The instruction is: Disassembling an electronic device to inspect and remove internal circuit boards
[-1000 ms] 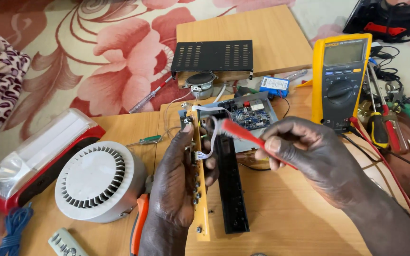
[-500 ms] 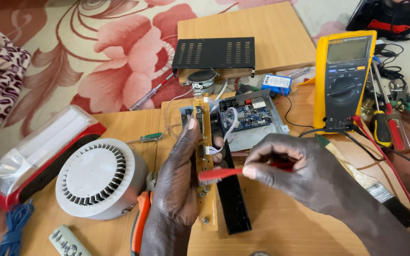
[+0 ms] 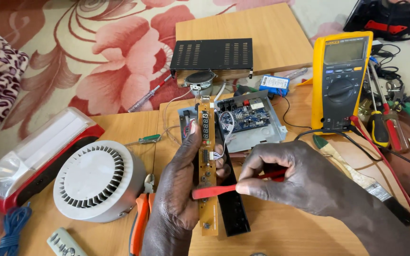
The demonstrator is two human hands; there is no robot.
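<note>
At centre, board: narrow yellow circuit strip, upright, gripped by left hand.
Right hand: pinching red probe.
Two o'clock, meter: yellow multimeter.
One o'clock, label: blue-white pack.

The circuit strip is yellow-brown, and the probe across it is red. At two o'clock stands a yellow meter with a dark grey face; at nine o'clock is a white fan. The cloth at eleven o'clock has a red and pink flower pattern on cream.
</note>
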